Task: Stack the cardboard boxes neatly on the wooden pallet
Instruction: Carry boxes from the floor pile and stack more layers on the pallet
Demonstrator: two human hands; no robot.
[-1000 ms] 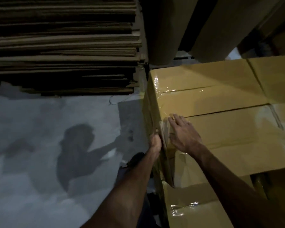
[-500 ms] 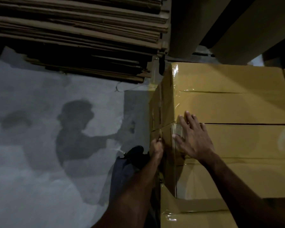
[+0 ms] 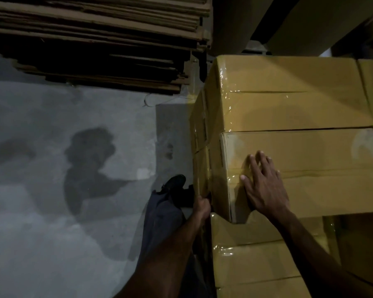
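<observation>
A taped yellow-brown cardboard box (image 3: 306, 168) lies on top of the stack at the right. My right hand (image 3: 265, 186) rests flat on its top near the left corner, fingers spread. My left hand (image 3: 201, 206) grips the box's left side at the lower edge, fingers curled around it. A second top box (image 3: 289, 93) sits directly behind it, touching. A lower box (image 3: 252, 261) sticks out below, nearer to me. The wooden pallet is hidden under the stack.
A pile of flattened cardboard sheets (image 3: 95, 39) fills the upper left. Large brown rolls (image 3: 230, 22) stand behind the boxes. Grey concrete floor (image 3: 52, 190) spreads to the left, with my shadow on it. My shoe (image 3: 174, 182) is beside the stack.
The view has shifted right and nearer to the stack. My right hand has slid further onto the box top, away from the corner. My left hand stays on the box's side edge.
</observation>
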